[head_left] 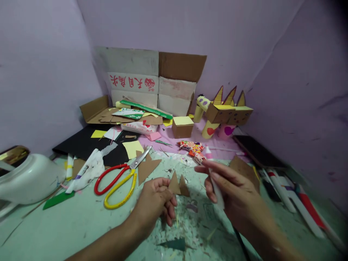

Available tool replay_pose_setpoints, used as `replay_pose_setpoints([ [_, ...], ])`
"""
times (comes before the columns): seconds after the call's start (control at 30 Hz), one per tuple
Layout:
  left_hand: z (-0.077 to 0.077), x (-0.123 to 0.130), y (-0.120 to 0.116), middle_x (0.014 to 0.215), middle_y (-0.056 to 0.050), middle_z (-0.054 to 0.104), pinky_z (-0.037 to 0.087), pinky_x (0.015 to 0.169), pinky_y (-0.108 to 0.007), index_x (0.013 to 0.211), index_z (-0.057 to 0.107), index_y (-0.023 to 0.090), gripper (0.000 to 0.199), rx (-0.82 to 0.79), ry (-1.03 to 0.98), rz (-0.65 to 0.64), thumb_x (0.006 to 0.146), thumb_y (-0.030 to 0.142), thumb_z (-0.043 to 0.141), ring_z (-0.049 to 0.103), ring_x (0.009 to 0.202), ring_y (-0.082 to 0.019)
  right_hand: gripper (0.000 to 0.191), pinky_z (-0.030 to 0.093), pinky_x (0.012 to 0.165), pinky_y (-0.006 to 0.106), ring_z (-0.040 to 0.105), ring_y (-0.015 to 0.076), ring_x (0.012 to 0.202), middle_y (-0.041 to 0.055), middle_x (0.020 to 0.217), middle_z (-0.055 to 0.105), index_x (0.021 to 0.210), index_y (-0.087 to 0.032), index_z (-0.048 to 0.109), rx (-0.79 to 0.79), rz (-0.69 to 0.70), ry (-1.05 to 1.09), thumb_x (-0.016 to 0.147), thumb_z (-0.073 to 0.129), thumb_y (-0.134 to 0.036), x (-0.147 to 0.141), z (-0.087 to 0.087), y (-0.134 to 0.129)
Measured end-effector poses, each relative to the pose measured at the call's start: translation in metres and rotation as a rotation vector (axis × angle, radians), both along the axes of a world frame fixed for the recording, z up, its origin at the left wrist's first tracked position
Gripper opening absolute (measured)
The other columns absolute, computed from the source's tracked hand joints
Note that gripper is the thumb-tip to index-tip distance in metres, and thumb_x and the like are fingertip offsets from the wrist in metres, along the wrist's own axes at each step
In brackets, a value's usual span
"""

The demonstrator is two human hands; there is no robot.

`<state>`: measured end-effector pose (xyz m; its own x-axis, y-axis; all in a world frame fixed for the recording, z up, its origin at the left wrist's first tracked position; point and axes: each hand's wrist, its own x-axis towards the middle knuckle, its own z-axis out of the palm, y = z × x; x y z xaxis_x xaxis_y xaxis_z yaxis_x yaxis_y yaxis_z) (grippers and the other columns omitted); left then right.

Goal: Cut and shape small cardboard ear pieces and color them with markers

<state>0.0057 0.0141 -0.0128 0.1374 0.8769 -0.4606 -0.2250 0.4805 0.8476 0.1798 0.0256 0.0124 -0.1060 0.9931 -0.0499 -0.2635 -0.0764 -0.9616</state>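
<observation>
Left forearm (116,237): bare, comes in from the bottom edge and angles up to the right.
Left wrist (136,221): pretty much in line with the forearm, no big bend that I can see.
Left hand (157,199): thumb and forefinger pinched together, back of the hand toward the camera, other fingers (170,213) loosely curled underneath.
Right forearm (268,230): also bare, slants up and left from the bottom right, kinda blurry.
Right hand (231,186): closed in a light grip, fingertips pointing over toward the left one.
Gap: hands near each other, not touching.
</observation>
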Motion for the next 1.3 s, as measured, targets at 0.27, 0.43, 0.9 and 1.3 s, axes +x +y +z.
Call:
replay_pose_setpoints([
  [0.27,0.000,0.000,-0.001,0.051,0.002,0.058,0.040,0.028,-0.019,0.077,0.045,0.017,0.022,0.004,0.002,-0.062,0.062,0.026,0.057,0.049,0.033,-0.010,0.029,0.045,0.092,0.045,0.063,0.0251,0.102,0.0053,0.103,0.070,0.094,-0.027,0.052,0.130,-0.003,0.139,0.070,0.067,-0.031,-0.015,-0.016,0.001],
  [0.43,0.005,0.003,-0.003,0.042,0.004,0.054,0.034,0.027,-0.016,0.068,0.047,0.017,0.010,0.029,0.091,-0.194,0.061,0.020,0.052,0.044,0.027,-0.008,0.035,0.051,0.069,0.029,0.066,0.0160,0.076,0.0015,0.092,0.069,0.089,-0.026,0.040,0.055,0.010,-0.148,0.072,0.070,-0.026,-0.027,-0.029,-0.003],
  [0.9,-0.002,0.002,-0.003,0.041,0.006,0.047,0.028,0.024,-0.014,0.063,0.043,0.018,0.025,0.026,0.143,-0.335,0.074,0.040,0.050,0.039,0.026,-0.006,0.033,0.050,0.059,0.028,0.064,0.0165,0.065,0.0062,0.083,0.070,0.101,-0.020,0.059,0.118,-0.311,-0.089,0.082,0.056,-0.047,-0.013,-0.028,0.002],
  [1.3,-0.002,0.003,-0.001,0.045,0.007,0.049,0.028,0.023,-0.014,0.073,0.045,0.018,0.020,0.007,0.211,-0.341,0.081,0.036,0.044,0.040,0.027,-0.006,0.015,0.040,0.042,0.020,0.052,0.0120,0.045,-0.0011,0.051,0.060,0.075,-0.021,0.064,0.220,-0.268,-0.385,0.076,0.063,-0.036,-0.024,-0.040,-0.024],
])
